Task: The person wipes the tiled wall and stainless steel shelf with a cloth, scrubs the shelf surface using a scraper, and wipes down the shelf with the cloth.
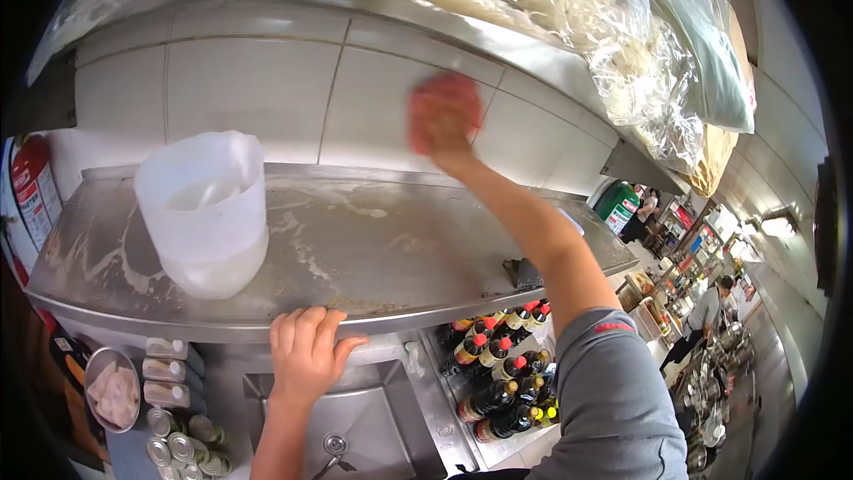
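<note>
Against the white tiled wall (pixel 258 89), my right hand (pixel 449 142) presses a red cloth (pixel 444 98); both are smeared by motion, and the fingers are partly hidden. My left hand (pixel 306 351) grips the front edge of the steel shelf (pixel 355 236), its fingers bent over the rim and the thumb stuck out to the side. Whitish, streaky residue marks the shelf's wet top. To the left on it stands a cut-open translucent plastic jug (pixel 209 240) with whitish liquid inside. A small dark object (pixel 522 274) lies near the shelf's right front edge.
Plastic-wrapped goods (pixel 569 9) hang over an upper shelf. Below are a steel sink (pixel 373 418), several sauce bottles (pixel 498 364), cans (pixel 182 449), and a bowl of pale meat (pixel 114 391). A fire extinguisher (pixel 34 178) is at left; a co-worker (pixel 706 316) stands far right.
</note>
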`<action>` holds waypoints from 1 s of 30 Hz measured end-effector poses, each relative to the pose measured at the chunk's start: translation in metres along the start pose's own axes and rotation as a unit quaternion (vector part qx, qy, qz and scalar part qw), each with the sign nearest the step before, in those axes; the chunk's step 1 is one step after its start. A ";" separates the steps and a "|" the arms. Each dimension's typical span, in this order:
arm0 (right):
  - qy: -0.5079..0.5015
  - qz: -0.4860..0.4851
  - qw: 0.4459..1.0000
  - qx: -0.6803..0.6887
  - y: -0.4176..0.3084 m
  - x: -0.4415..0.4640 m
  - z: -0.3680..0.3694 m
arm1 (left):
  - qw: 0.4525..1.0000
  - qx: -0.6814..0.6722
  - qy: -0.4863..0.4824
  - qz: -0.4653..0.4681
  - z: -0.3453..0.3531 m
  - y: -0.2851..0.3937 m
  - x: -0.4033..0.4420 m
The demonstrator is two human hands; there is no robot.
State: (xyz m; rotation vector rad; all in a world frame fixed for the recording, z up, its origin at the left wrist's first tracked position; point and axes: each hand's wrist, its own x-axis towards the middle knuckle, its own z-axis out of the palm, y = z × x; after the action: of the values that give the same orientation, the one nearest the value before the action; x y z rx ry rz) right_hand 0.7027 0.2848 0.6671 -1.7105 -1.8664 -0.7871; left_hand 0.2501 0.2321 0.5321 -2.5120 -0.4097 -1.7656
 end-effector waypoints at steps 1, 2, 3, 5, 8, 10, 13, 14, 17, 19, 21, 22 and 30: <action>-0.132 0.083 0.982 -0.109 -0.082 0.043 -0.020 | 1.000 0.000 0.000 0.002 0.001 0.001 0.000; 0.084 -0.172 0.973 -0.130 -0.068 0.057 0.031 | 1.000 0.008 -0.003 0.005 0.000 0.001 0.001; 0.050 -0.158 0.973 -0.160 -0.113 0.078 0.024 | 1.000 0.013 -0.005 0.006 -0.001 0.001 0.002; 0.060 -0.162 0.959 -0.224 -0.125 0.081 0.005 | 1.000 0.027 -0.014 0.009 -0.002 0.000 0.000; 0.009 -0.055 0.987 -0.154 -0.067 0.046 -0.014 | 0.999 0.044 -0.008 0.011 0.001 -0.002 -0.002; 0.054 -0.039 0.988 -0.141 0.002 -0.007 -0.034 | 0.999 0.042 -0.012 0.015 0.002 -0.003 -0.005; 0.091 0.211 0.957 -0.177 0.079 -0.080 -0.059 | 0.999 0.038 -0.014 0.013 0.003 -0.002 -0.008; 0.128 0.240 0.930 -0.247 0.137 -0.104 -0.048 | 0.999 0.038 -0.016 0.013 0.004 -0.002 -0.009; 0.077 0.504 0.821 -0.257 0.153 -0.117 -0.078 | 0.998 0.062 -0.016 0.027 0.005 -0.001 -0.008; 0.331 0.439 0.435 -0.713 0.273 -0.128 -0.014 | 0.998 0.062 -0.020 0.024 0.003 0.001 -0.007; 0.210 0.614 0.454 -0.610 0.214 -0.083 0.006 | 0.998 0.060 -0.026 0.018 0.002 0.002 -0.004; 0.140 0.684 0.459 -0.550 0.180 -0.059 0.014 | 0.998 0.058 -0.033 0.013 0.002 0.006 -0.004; 0.080 0.659 0.747 0.043 0.009 -0.017 -0.049 | 0.994 0.084 -0.061 0.013 -0.002 0.024 0.002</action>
State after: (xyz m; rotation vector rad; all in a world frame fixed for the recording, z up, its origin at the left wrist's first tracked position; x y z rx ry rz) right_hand 0.7117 0.2387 0.6912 -2.1832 -0.2241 -0.1865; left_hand 0.2546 0.2092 0.5377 -2.5022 -0.5071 -1.5039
